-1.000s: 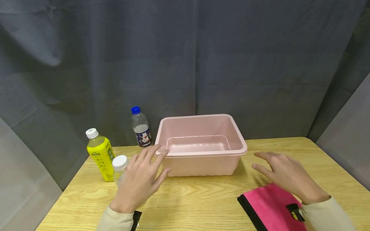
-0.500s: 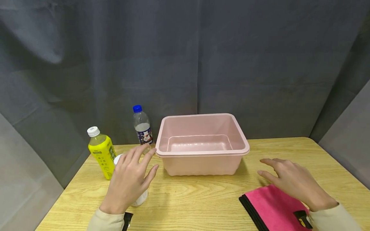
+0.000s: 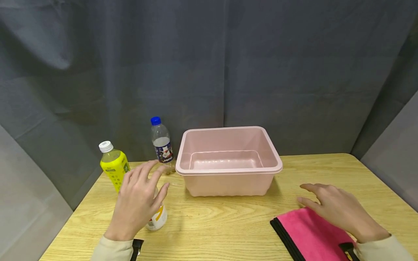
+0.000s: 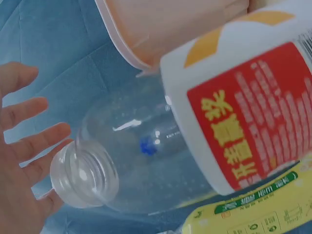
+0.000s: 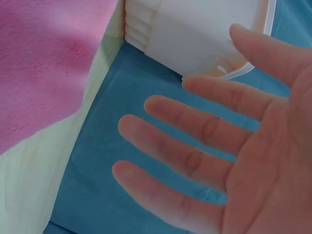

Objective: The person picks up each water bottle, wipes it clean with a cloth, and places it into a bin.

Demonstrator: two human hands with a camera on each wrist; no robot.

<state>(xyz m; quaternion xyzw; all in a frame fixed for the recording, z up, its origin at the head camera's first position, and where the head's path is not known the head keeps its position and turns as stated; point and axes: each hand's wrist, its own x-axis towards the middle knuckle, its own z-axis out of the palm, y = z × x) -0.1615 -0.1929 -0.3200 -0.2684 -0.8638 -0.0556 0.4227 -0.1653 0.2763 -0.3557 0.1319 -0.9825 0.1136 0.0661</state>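
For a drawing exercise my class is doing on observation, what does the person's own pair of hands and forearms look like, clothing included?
Both the left hand and right hand are bare, with no gloves or rings visible. Plain beige sleeves reach the wrists. A black band shows at the left cuff; a black piece with a small yellow mark sits by the right.

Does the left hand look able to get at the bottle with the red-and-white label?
Probably yes: the left hand is open, close to the cap of the bottle, with nothing visible between them.
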